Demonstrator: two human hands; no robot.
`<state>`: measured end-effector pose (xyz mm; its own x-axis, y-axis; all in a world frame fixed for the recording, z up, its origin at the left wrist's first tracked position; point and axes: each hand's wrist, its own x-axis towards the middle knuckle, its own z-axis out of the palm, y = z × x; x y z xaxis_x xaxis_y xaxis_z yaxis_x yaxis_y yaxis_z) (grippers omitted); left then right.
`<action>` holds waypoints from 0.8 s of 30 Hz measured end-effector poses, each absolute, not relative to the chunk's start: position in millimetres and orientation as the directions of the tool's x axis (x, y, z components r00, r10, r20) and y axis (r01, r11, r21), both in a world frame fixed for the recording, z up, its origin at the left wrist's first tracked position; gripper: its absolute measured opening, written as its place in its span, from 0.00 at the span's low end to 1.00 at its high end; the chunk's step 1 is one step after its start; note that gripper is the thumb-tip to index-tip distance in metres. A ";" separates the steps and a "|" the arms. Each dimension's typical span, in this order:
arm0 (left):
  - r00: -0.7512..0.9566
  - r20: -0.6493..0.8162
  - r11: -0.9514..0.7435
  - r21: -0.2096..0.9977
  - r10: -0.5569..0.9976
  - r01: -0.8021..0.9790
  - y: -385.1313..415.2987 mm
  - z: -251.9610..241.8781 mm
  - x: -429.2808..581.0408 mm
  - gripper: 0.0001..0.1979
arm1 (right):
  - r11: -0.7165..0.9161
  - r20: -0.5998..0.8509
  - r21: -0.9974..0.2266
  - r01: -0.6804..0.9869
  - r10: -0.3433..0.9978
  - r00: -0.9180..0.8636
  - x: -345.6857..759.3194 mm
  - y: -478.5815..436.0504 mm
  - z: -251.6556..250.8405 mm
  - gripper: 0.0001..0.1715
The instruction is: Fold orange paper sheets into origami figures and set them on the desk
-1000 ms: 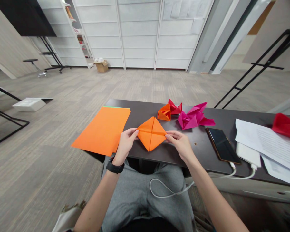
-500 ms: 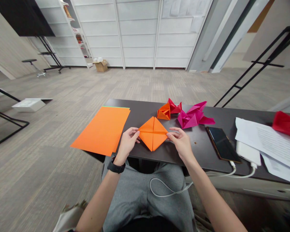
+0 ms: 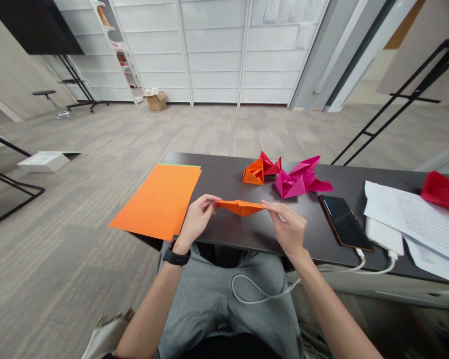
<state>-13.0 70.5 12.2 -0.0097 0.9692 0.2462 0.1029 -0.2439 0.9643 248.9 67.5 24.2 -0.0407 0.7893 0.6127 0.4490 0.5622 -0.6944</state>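
Note:
An orange folded paper [image 3: 240,207] is pinched at both of its side corners over the dark table [image 3: 224,174]. My left hand [image 3: 199,215] grips its left corner between thumb and fingers. At the right corner, my right hand [image 3: 287,225] is closed on it the same way. Seen almost edge-on, the paper looks like a thin boat shape. Just beyond it stand an orange origami piece [image 3: 253,173], a red origami piece [image 3: 271,164] and a magenta origami piece [image 3: 301,178]. Left of my left hand lies a stack of orange paper sheets [image 3: 157,199].
To the right lie a black phone [image 3: 344,222] and a white power bank [image 3: 384,237], both with white cables. Printed sheets [image 3: 426,219] partly cover the power bank, with a red folded paper [image 3: 443,192] at the edge. A white cable [image 3: 254,302] loops over my lap.
The orange folded paper has gone from a flat-facing diamond to a narrow, edge-on shape. Both hands still hold its corners; my right hand has moved slightly right and turned.

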 end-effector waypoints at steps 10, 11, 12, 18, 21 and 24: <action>0.325 0.364 -0.488 0.647 0.873 0.585 50.1 8.0 -30.3 0.15 | 0.716 0.418 -0.466 0.519 0.695 -0.584 276.9 63.8 2.0 0.22; 0.349 0.359 -0.501 0.614 0.865 0.610 47.8 7.4 -31.2 0.15 | 0.728 0.395 -0.448 0.519 0.682 -0.616 277.8 62.8 1.7 0.23; 0.370 0.358 -0.514 0.582 0.858 0.630 45.7 7.0 -31.7 0.15 | 0.735 0.376 -0.434 0.521 0.673 -0.637 278.1 61.8 2.3 0.23; 0.520 0.361 -0.629 0.526 0.774 0.572 39.5 7.3 -31.5 0.12 | 0.733 0.337 -0.410 0.543 0.675 -0.657 274.7 57.3 10.9 0.22; 0.529 0.357 -0.633 0.537 0.770 0.558 39.3 6.3 -31.2 0.11 | 0.735 0.337 -0.409 0.540 0.672 -0.660 273.5 56.5 11.9 0.18; 0.523 0.349 -0.624 0.525 0.778 0.578 38.3 5.9 -29.6 0.12 | 0.730 0.326 -0.397 0.556 0.679 -0.658 272.2 55.9 11.3 0.15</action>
